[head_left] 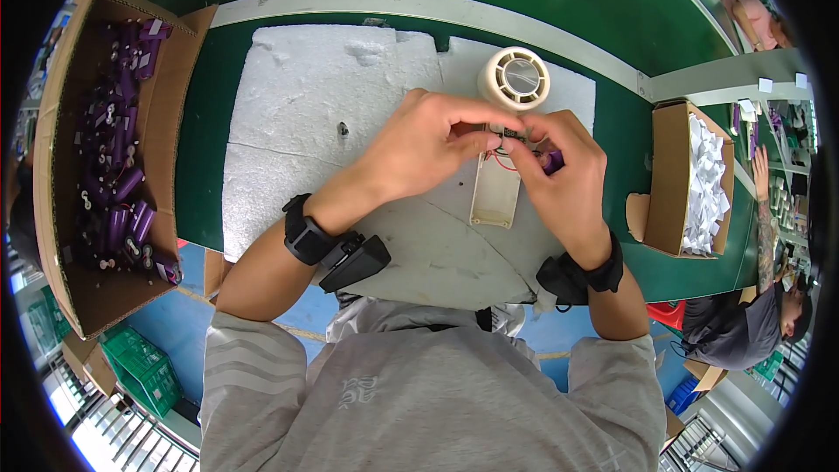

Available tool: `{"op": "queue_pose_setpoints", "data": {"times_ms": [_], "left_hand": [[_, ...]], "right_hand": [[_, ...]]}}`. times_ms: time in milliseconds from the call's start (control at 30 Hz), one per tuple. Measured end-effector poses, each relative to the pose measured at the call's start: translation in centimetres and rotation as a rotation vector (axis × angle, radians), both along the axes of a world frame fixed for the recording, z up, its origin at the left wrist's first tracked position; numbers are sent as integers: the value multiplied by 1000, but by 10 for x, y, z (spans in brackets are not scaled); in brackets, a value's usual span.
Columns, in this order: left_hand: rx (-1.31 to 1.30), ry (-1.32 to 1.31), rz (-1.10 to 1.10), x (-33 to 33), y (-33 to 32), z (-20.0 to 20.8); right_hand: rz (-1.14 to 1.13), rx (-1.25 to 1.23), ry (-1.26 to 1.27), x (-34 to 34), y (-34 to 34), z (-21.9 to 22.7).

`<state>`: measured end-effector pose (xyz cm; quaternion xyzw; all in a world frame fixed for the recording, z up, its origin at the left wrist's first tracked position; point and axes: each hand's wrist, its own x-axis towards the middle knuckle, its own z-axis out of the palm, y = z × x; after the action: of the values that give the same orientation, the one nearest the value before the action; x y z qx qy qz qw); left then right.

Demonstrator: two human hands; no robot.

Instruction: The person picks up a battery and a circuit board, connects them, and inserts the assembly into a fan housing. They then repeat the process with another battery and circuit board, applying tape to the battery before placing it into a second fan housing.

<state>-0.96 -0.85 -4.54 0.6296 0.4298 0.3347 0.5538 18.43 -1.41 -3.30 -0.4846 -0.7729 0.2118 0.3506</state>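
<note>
A cream handheld fan point(495, 197) lies on the foam sheet with its round head point(517, 79) away from me and its handle open. Over the upper part of the handle, my left hand point(428, 144) is closed, thumb and finger pinching the edge of a small dark circuit board point(512, 133). My right hand point(566, 177) is closed at the board's other side, its thumb and fingertips meeting the left ones. A purple battery point(552, 161) pokes out under the right fingers. A thin red wire point(504, 165) loops down into the handle. The fingers partly hide the board.
White foam sheets point(306, 96) cover the green bench point(199, 157). At left stands a cardboard box point(188, 79) of purple batteries point(122, 183); at right, a smaller box point(669, 179) of white pieces point(706, 183). Another person point(743, 323) works at far right.
</note>
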Motion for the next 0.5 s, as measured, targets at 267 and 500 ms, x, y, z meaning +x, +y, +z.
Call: {"op": "queue_pose_setpoints", "data": {"times_ms": [267,500], "left_hand": [[382,94,-7,1,3,0],[303,140,4,-10,6,5]], "right_hand": [[174,-513,10,16,11,9],[393,-813,294,29,13,28]]}}
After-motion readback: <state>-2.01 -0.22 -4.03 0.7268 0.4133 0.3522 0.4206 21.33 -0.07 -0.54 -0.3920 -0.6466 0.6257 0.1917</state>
